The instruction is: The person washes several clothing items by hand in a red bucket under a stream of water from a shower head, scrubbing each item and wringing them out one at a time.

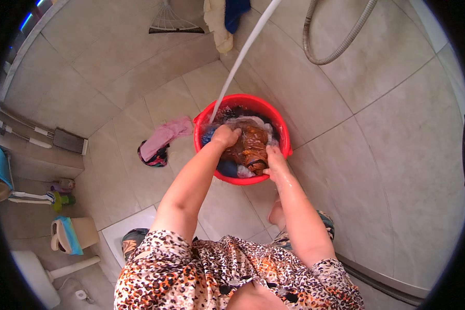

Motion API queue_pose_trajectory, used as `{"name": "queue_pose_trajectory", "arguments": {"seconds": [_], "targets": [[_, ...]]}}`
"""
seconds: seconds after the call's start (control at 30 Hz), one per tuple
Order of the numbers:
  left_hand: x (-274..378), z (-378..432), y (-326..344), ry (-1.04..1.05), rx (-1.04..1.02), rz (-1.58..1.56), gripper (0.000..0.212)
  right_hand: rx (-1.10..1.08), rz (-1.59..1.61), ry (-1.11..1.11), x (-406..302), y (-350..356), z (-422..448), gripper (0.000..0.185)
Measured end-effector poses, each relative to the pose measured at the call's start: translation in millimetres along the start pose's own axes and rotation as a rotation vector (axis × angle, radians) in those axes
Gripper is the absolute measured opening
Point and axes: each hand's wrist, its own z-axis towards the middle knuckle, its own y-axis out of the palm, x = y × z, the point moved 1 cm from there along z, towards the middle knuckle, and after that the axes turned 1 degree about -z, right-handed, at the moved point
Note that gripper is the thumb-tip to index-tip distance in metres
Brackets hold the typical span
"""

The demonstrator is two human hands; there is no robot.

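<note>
A red plastic tub (243,182) of water and soaked clothes stands on the tiled floor in front of me. My left hand (225,136) reaches into it, over the wet cloth at its left side, with some fingertips hidden. Inside the right rim, my right hand (276,161) is against a bunched brown-orange garment (254,141), thumb and fingers apart. How firmly either hand grips cannot be seen. Dark blue cloth (228,169) and whitish cloth lie around the brown garment. A white hose (243,50) comes down from above, its lower end inside the tub's far left.
Left of the tub, a pink cloth (168,133) and a dark patterned cloth (155,157) lie on the floor. Tiled wall rises close on the right, with a metal shower hose (339,52) hanging. A bin (79,234) and a squeegee-like tool (69,140) stand at left.
</note>
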Motion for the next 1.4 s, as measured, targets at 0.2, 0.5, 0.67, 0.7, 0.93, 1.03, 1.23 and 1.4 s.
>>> {"name": "queue_pose_trajectory", "arguments": {"seconds": [0.2,0.5,0.67,0.7,0.93,1.03,1.23,1.4], "targets": [[82,-77,-4,0.191,-0.107,-0.716,0.036,-0.502,0.680,0.143,-15,6,-16,0.076],[125,-84,7,0.404,0.283,-0.188,0.036,-0.670,0.766,-0.034,-5,9,3,0.059],[61,-38,-44,0.252,0.581,0.003,0.027,-0.341,0.577,-0.177,-20,14,-5,0.045],[41,-37,-56,0.237,0.631,0.018,0.027,-0.293,0.581,-0.300,-32,11,-12,0.039],[-21,-61,-82,0.143,0.589,-0.048,0.016,0.004,0.125,-0.745,-42,-45,7,0.011],[-32,-63,-75,0.309,0.674,0.057,0.031,0.084,-0.072,-0.894,-69,-63,-6,0.014],[21,-60,9,0.248,0.255,0.186,0.071,0.057,-0.889,-0.738,-71,-41,61,0.027],[-11,-30,61,0.195,0.325,0.587,0.045,0.131,-1.285,-0.586,-36,24,52,0.074]]}}
